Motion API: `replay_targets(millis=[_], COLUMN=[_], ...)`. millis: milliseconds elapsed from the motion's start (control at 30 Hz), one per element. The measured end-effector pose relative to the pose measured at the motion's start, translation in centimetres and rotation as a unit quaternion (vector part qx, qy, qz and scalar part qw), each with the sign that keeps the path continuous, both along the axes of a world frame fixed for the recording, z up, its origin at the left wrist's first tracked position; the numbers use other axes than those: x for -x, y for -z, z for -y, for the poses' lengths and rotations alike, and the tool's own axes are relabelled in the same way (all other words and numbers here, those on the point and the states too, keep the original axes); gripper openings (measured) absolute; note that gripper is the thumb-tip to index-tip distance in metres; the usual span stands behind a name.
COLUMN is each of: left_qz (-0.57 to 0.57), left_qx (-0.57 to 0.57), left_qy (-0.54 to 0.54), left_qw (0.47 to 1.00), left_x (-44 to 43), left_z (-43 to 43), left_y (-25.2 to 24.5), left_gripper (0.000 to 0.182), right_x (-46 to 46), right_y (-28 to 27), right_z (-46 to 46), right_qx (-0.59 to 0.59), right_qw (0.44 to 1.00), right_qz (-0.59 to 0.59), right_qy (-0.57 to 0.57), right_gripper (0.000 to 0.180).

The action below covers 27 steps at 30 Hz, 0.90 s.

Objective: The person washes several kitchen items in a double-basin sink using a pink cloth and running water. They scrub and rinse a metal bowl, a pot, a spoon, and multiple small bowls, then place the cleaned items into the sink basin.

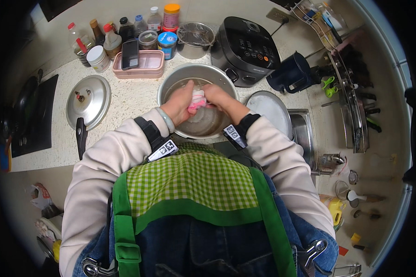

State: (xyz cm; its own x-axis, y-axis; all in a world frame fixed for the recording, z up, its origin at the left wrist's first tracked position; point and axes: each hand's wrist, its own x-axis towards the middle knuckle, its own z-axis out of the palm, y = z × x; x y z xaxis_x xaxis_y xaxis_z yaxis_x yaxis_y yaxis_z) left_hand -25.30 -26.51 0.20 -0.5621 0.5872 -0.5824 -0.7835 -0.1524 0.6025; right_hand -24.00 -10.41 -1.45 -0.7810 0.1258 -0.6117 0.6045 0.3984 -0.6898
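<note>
Right before me on the counter stands a large metal pot [163, 83] with cloudy water [204, 123] inside. Over the water, within the rim, both hands grip a bunched pink-and-white cloth [197, 100]. My left hand [180, 100] wraps its left side, thumb pointing up. On the other side my right hand [216, 96] has its fingers curled around the cloth. How much of the cloth lies inside the fists is hidden.
A pressure cooker lid [90, 100] with a black handle rests at left. Behind the pot are a pink box [138, 69] with a phone [130, 53] on it, and a rice cooker [246, 50]. At right are a round metal lid [268, 109], a dark jug [291, 72] and a sink [303, 138].
</note>
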Motion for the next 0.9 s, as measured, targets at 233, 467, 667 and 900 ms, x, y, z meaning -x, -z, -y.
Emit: replay_targets(millis=[233,467,667,900], left_qz=[-0.138,-0.152,-0.095,-0.074], left_qx=[0.092,0.140,-0.001,0.137], left_qy=[-0.013,-0.011,-0.029,-0.036], left_qw=[0.986,0.978,0.995,0.987], left_x=[-1.9,-0.1,2.9,2.1], left_z=[-2.6,-2.9,-0.5,2.4], left_y=[-1.8,0.9,2.8,0.3], left_gripper=[0.018,0.021,0.016,0.029], right_x=[0.0,-1.6,-1.3,2.4], right_y=[6.4,0.9,-0.3,1.7], right_z=[-1.1,1.8,1.9,-1.8], right_qx=[-0.217,-0.346,-0.108,0.005], right_qw=[0.950,0.888,0.949,0.976], right_qz=[-0.155,-0.088,-0.145,0.097], right_qy=[-0.161,-0.290,-0.258,-0.195], right_gripper=[0.034,0.032,0.026,0.033])
